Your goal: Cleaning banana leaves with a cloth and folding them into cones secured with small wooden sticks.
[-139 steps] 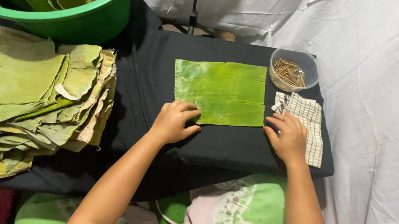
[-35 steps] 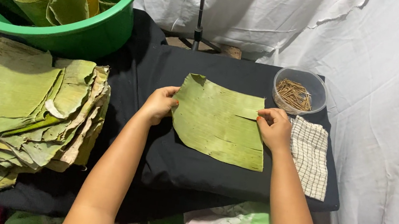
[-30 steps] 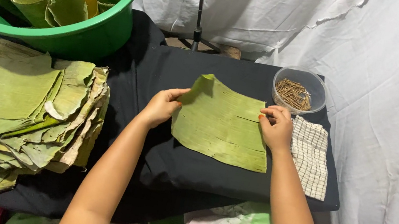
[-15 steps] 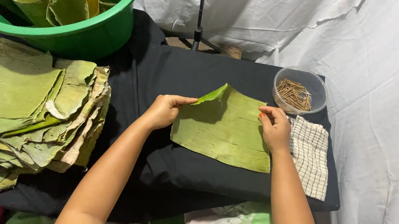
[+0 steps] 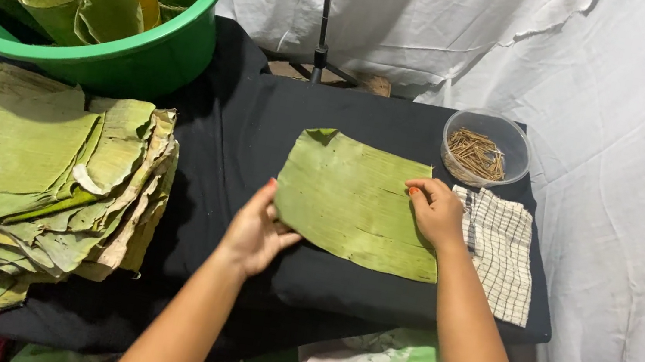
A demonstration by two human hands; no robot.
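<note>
Black table [image 5: 243, 133] bears leaf stack [image 5: 17, 182] (left), checked cloth [image 5: 499, 250].

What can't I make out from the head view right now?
- Left hand: fingertips hidden under the banana leaf edge.
- Leaf stack: cut off by the left edge.
- Green tub: top cut off.
- Sticks in the clear bowl: too small to count.

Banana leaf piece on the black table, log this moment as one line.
left hand: at leaf edge | right hand: on banana leaf piece | leaf: flat on black table | checked cloth: beside
</note>
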